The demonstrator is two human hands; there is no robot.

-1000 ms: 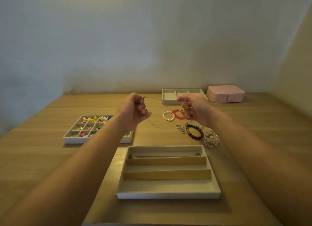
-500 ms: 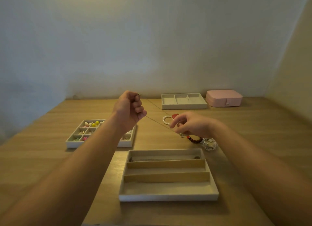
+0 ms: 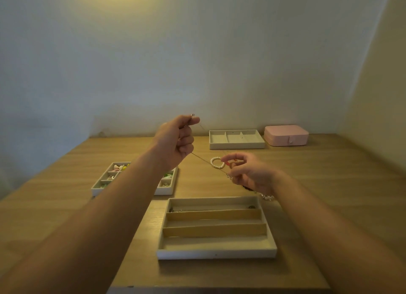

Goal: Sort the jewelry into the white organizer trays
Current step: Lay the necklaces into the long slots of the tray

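Observation:
A thin chain necklace (image 3: 206, 161) stretches taut between my two hands above the table. My left hand (image 3: 177, 141) is raised and pinches one end, with the clasp showing above its fingers. Lower and to the right, my right hand (image 3: 248, 173) pinches the other end. Just below them sits a white three-slot tray (image 3: 216, 253); a chain lies in its far slot. A pearl bracelet (image 3: 217, 162) lies on the table behind the chain, and more bracelets are mostly hidden under my right hand.
A white grid tray (image 3: 167, 191) with small colourful pieces sits at the left, partly behind my left forearm. At the back stand a white three-compartment tray (image 3: 236, 144) and a closed pink jewelry box (image 3: 285, 135). Walls close in behind and on the right.
My right hand dropped from level with the left to lower right, pulling the chain into a taut slant. My left hand rose a little. The view tilted up.

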